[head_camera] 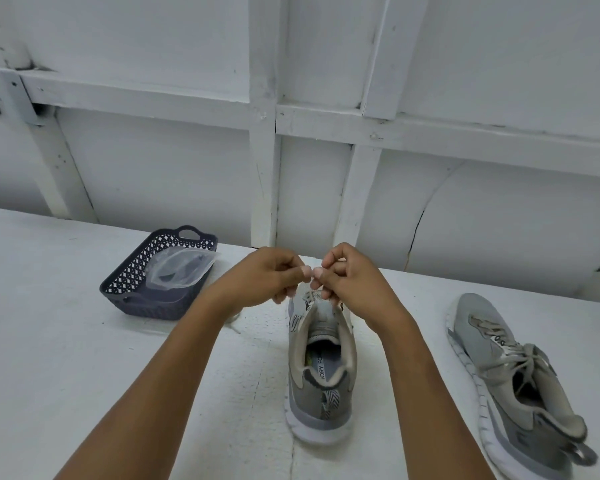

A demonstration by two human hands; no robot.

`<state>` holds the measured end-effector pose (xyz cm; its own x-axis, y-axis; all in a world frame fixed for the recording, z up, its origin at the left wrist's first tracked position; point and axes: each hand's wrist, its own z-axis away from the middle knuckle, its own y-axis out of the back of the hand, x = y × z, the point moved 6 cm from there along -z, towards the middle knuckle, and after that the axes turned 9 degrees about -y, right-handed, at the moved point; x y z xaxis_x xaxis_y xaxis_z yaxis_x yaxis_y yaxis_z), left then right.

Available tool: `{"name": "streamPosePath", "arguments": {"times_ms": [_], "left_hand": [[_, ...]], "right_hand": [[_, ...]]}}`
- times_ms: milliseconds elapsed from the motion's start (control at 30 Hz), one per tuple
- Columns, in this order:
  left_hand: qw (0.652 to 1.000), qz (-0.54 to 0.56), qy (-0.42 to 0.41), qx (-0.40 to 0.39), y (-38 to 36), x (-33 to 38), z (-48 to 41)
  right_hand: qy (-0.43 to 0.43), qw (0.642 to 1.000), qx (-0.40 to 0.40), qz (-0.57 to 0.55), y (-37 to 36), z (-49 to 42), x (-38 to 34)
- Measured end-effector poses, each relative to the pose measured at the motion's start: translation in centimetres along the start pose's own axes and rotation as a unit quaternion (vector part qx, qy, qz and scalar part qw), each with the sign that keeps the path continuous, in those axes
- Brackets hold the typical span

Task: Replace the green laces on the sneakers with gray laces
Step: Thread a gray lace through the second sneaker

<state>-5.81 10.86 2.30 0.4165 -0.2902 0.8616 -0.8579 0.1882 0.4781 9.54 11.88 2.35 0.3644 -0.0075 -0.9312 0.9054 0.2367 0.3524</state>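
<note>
Sneaker point(321, 386) in the middle of the table point(66, 341) stands with its heel toward the person and its tongue open; both hands meet just above its upper eyelets; the left hand point(267, 275) and right hand point(350, 275) are curled, thumb and forefinger tips pinching a thin pale lace point(307, 295) whose colour I cannot tell; a loose lace end point(234, 323) trails on the table beside the left forearm. Likely risks: the lace slips out of so fine a pinch and falls back through an eyelet; a hard tug slides the shoe, which nothing pins down; an eyelet gets skipped, leaving uneven ends; the trailing end snags under the forearm. The second sneaker point(513, 375), laced and tied, lies well apart at the right.
</note>
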Motion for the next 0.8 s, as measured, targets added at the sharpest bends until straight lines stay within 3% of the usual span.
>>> {"name": "streamPosePath", "arguments": {"times_ms": [133, 300, 433, 500, 633, 700, 800], "left_hand": [[0.999, 0.026, 0.019, 0.032, 0.1, -0.7, -0.3], [0.999, 0.018, 0.022, -0.015, -1.6, -0.4, -0.8], [0.994, -0.018, 0.05, 0.095, -0.9, -1.8, -1.2], [0.986, -0.042, 0.088, 0.136, -0.8, -2.9, -1.1], [0.979, -0.128, 0.149, 0.048, -3.3, -3.5, -1.2], [0.967, -0.187, 0.173, -0.006, -4.6, -3.1, -1.1], [0.959, -0.214, 0.183, -0.029, -5.4, -2.2, -0.9]], "right_hand": [[-0.01, 1.0, -0.002, -0.018, 1.1, -0.5, 1.2], [-0.007, 1.0, -0.007, -0.015, 1.2, -0.6, 1.7], [-0.057, 0.992, 0.104, 0.037, 2.9, -1.2, 3.5], [-0.098, 0.985, 0.102, 0.094, 2.9, -1.5, 4.6], [-0.173, 0.973, 0.029, 0.149, 1.3, -1.7, 6.4], [-0.171, 0.974, 0.035, 0.145, 1.6, -1.8, 6.4], [-0.162, 0.978, 0.051, 0.121, 3.0, -1.7, 6.0]]}}
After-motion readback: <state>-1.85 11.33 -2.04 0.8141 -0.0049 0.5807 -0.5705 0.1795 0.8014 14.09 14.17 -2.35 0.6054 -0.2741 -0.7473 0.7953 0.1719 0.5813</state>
